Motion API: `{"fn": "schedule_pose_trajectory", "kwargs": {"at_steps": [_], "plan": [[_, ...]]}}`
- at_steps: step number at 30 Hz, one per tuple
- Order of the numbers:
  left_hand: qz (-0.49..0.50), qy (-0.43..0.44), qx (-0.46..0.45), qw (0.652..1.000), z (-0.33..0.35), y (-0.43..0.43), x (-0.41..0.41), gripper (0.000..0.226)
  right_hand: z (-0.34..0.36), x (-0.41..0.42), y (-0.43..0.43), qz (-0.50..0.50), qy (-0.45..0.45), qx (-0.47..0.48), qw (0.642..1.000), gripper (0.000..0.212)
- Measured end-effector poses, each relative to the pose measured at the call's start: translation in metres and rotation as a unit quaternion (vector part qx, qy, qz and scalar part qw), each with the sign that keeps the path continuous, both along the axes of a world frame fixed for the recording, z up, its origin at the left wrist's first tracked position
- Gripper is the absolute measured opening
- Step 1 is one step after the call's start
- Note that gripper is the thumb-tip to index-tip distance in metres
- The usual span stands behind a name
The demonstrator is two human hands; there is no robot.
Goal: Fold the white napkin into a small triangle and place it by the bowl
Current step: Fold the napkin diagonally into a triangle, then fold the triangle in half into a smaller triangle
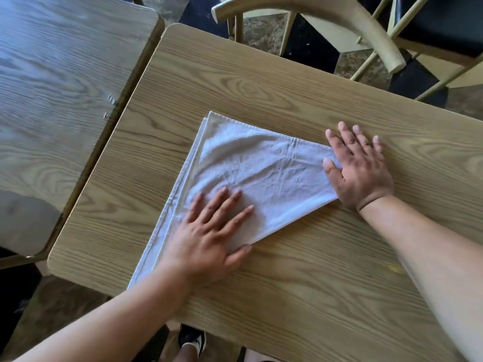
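Note:
The white napkin [251, 168] lies folded into a large triangle on the wooden table [300, 270], its layered edges along the left side. My left hand [209, 239] presses flat on the napkin's near part, fingers spread. My right hand [358, 168] rests flat on the napkin's right corner, fingers spread and partly on the bare wood. Neither hand grips the cloth. No bowl is in view.
A second wooden table [57, 100] stands to the left across a narrow gap. A wooden chair [326, 19] stands beyond the table's far edge, on a dark and light tiled floor. A shoe [193, 340] shows below the near edge.

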State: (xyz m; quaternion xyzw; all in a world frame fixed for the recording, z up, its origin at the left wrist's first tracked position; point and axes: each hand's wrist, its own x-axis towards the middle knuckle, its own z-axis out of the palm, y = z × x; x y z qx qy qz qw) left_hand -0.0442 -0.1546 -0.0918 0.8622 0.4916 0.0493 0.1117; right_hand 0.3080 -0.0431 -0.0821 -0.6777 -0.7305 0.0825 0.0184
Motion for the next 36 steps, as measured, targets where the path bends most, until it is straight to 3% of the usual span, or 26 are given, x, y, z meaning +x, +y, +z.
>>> {"fn": "schedule_pose_trajectory", "kwargs": {"at_steps": [5, 9, 18, 24, 28, 36], "plan": [[0.045, 0.054, -0.006, 0.997, 0.006, -0.042, -0.095, 0.087, 0.003, -0.002, 0.000, 0.000, -0.001, -0.011, 1.000, 0.069], [0.061, 0.062, -0.013, 0.996, 0.010, -0.045, -0.103, 0.090, 0.007, -0.009, -0.003, -0.011, -0.018, -0.005, 1.000, 0.071], [0.066, 0.047, -0.003, 0.997, 0.010, -0.045, -0.100, 0.091, 0.015, -0.009, -0.031, -0.178, 0.003, 0.098, 0.979, 0.057], [0.067, 0.031, 0.002, 0.997, 0.008, -0.045, -0.102, 0.093, 0.029, 0.005, -0.036, -0.298, 0.053, 0.035, 0.953, 0.056], [0.065, 0.031, 0.006, 0.997, 0.007, -0.045, -0.102, 0.092, 0.037, -0.005, -0.036, -0.296, 0.168, 0.004, 0.940, 0.047], [0.065, 0.016, -0.009, 0.998, 0.012, -0.045, -0.102, 0.090, 0.047, -0.066, -0.053, -0.195, 0.250, 0.120, 0.941, 0.070]]}}
